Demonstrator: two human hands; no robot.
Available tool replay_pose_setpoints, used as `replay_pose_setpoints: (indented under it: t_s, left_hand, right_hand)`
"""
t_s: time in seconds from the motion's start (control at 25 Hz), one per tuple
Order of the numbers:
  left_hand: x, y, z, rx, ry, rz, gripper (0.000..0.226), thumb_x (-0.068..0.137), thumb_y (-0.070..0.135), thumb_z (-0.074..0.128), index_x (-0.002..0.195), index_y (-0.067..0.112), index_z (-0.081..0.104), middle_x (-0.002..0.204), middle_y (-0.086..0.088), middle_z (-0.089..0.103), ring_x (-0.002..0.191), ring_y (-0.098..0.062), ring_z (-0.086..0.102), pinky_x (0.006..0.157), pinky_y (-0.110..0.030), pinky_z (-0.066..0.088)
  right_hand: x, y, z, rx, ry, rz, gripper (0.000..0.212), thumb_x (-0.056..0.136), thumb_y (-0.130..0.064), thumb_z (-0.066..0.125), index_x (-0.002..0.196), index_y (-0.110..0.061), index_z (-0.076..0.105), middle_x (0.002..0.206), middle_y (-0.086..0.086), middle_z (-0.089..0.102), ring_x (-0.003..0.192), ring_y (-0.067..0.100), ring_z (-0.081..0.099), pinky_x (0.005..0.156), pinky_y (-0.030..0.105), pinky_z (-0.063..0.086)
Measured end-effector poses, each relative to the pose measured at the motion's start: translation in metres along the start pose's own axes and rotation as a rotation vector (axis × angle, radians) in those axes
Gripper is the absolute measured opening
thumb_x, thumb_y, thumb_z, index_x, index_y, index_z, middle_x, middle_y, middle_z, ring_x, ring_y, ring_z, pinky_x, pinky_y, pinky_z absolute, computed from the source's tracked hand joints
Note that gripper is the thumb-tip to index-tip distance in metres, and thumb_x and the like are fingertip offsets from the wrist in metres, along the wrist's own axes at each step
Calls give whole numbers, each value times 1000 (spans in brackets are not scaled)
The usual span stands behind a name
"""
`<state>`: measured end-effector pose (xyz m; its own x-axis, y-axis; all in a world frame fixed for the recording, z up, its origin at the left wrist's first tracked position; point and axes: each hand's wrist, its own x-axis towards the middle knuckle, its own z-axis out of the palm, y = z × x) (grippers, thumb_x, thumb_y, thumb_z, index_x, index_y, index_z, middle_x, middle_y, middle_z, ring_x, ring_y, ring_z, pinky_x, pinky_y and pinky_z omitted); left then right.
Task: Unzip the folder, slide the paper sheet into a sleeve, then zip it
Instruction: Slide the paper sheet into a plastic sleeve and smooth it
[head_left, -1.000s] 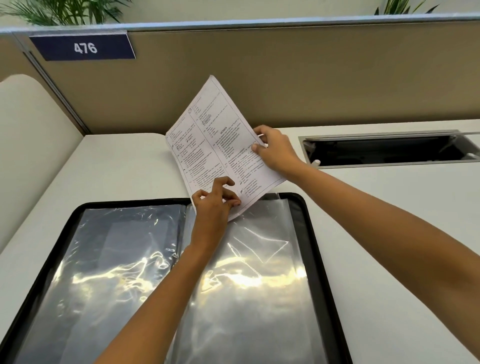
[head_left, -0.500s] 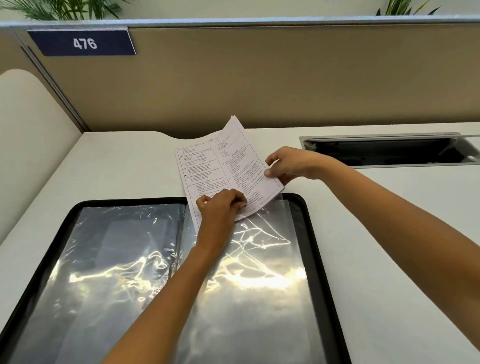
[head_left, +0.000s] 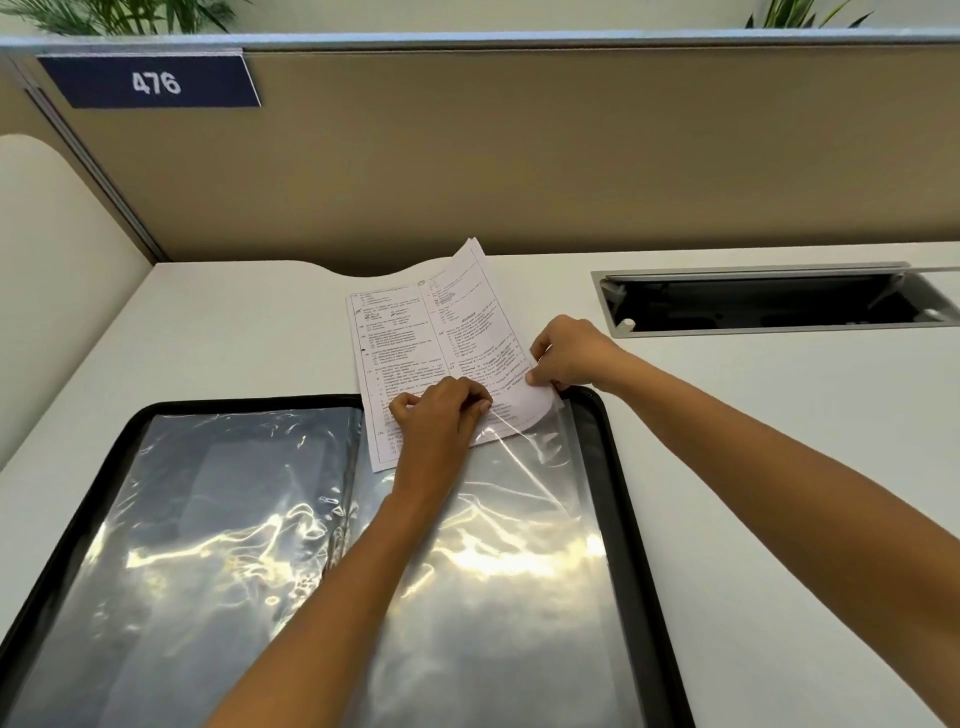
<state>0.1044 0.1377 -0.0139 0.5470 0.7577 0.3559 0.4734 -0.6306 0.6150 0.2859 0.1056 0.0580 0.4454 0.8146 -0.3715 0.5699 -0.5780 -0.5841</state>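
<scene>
The black zip folder lies open on the desk, its clear plastic sleeves shining on both halves. A printed paper sheet lies at the top edge of the right half, its lower end at the sleeve's mouth. My left hand pinches the sleeve's top edge over the sheet's lower part. My right hand grips the sheet's right edge near the folder's top right corner. The far corner of the sheet curls upward.
A tan partition with a blue "476" sign closes the back of the white desk. A recessed cable tray opens at the back right. A cream panel rises on the left.
The sheet has come down from upright in the air to lying nearly flat at the folder's top edge. Both hands lowered with it, and its lower end now overlaps the right sleeve.
</scene>
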Motion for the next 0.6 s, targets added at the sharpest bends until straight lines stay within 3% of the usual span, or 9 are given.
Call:
replay_pose_setpoints:
  t_s: [0.12,0.24,0.4,0.6]
  left_hand:
    - [0,0,1,9,8,3,4,90,27,60,87,28,61,84,18,58,79,-2,52,77,-26,12]
    - [0,-1,1,14,-3,6,4,91,27,58,88,28,61,85,17,60,81,-2,53,78,-25,11]
    - [-1,-1,1,0,-3,0,5,92,27,57,87,29,60,85,17,60,82,-3,54,78,-26,12]
    - [-2,3,0,-10,-25,1,4,91,33,56,88,33,58,87,16,60,84,-1,53,82,-29,14]
  right_hand:
    - [-3,0,7,-138,-4,-1,28,77,-12,75,101,2,68,100,13,68,79,22,61,62,26,53]
    - [-1,3,4,32,-55,45,14,76,-6,77,80,-2,64,87,10,67,74,22,64,62,26,56]
    - [0,5,-3,263,-129,116,14,80,3,71,73,-3,59,81,10,66,67,18,63,66,31,56]
    - [1,7,-5,336,-155,121,16,80,0,71,72,-7,59,83,7,66,74,22,61,72,33,54]
